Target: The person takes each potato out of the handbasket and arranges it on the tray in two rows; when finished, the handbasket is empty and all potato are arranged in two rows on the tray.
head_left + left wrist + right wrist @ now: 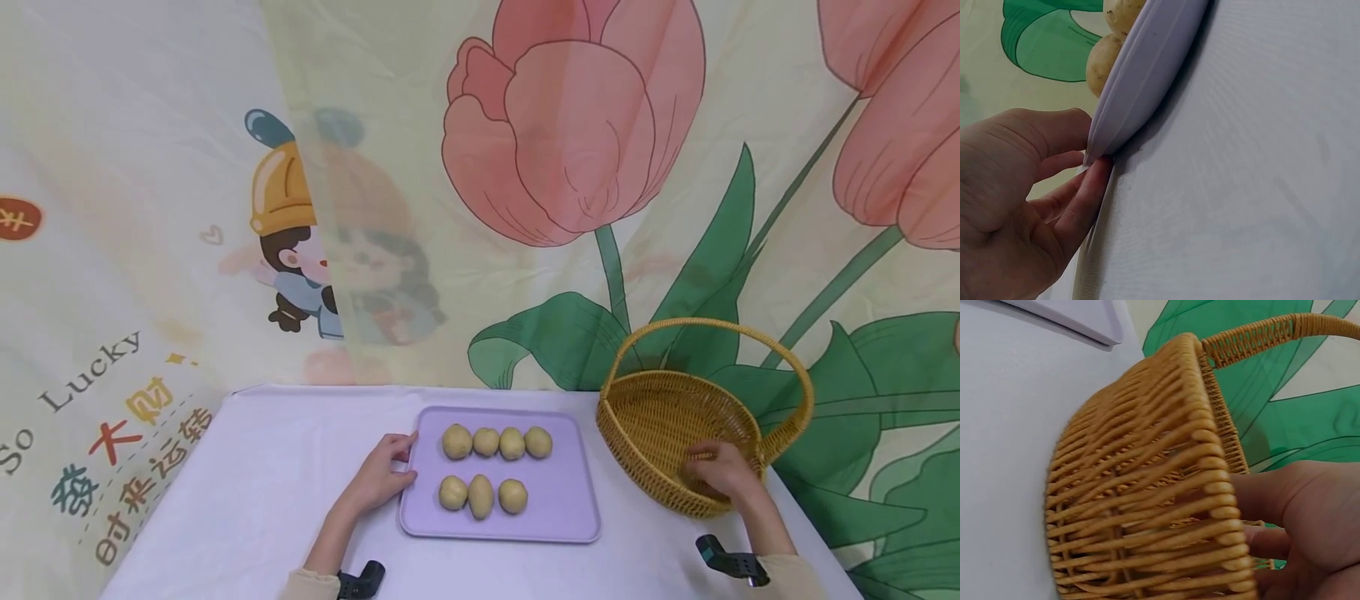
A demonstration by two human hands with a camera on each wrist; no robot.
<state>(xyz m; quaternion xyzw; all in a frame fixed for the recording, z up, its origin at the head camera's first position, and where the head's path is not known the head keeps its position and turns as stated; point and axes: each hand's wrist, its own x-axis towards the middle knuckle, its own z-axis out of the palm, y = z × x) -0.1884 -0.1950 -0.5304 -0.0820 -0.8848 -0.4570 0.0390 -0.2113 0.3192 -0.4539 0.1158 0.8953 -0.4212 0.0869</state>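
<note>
My left hand [384,473] is at the left edge of a lilac tray [558,500], thumb and fingers holding its rim. In the left wrist view the thumb lies against the rim and the fingers [1094,190] reach to the tray's underside. Two rows of potatoes [457,441] lie on the tray: several in the back row, three in the front. My right hand [726,472] reaches over the near rim into a woven basket [637,454]. The basket wall hides its fingertips in the right wrist view; I cannot tell whether they hold anything.
The basket's tall arched handle [720,323] rises over its opening. A white cloth [247,492] covers the table. Behind stands a printed backdrop [390,167] with tulips and a cartoon figure. Dark cameras [731,562] are strapped to both wrists.
</note>
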